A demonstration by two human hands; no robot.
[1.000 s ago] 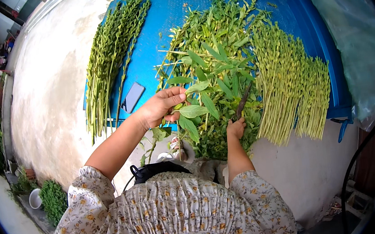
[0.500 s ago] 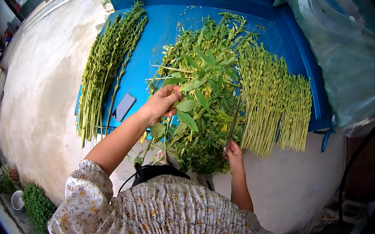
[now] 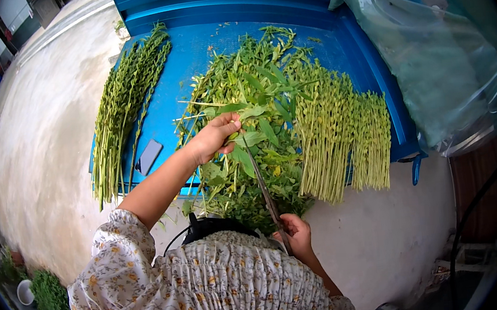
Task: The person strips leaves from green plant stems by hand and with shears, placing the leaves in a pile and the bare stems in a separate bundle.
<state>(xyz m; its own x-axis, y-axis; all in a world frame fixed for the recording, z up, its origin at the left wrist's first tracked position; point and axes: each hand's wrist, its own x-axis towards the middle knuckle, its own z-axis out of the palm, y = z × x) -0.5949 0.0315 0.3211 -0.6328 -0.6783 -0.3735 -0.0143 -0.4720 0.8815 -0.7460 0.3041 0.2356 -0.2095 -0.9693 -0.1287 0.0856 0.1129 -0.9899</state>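
Note:
My left hand (image 3: 220, 137) is closed on a leafy green stalk (image 3: 268, 113), pinching it near its broad leaves above the big heap of cut plants. In my right hand (image 3: 295, 235), close to my waist, is a long, narrow, dark knife-like tool (image 3: 262, 184). It slants up and left, its upper end reaching the stalk beside my left fingers. Whether it touches the stalk is hard to tell. Below and behind lies the heap of loose leaves and stems (image 3: 216, 79).
The heap lies on a blue truck bed (image 3: 188, 43). Trimmed stalks with pods (image 3: 342, 127) lie in a row at right, and another bundle (image 3: 128, 101) lies at left beside a phone (image 3: 149, 156). Clear plastic sheeting (image 3: 433, 69) hangs at far right.
My right hand has moved left and nearer my body, bringing the dark tool from the heap's right side over to the stalk. My left hand keeps its hold. The view has shifted slightly.

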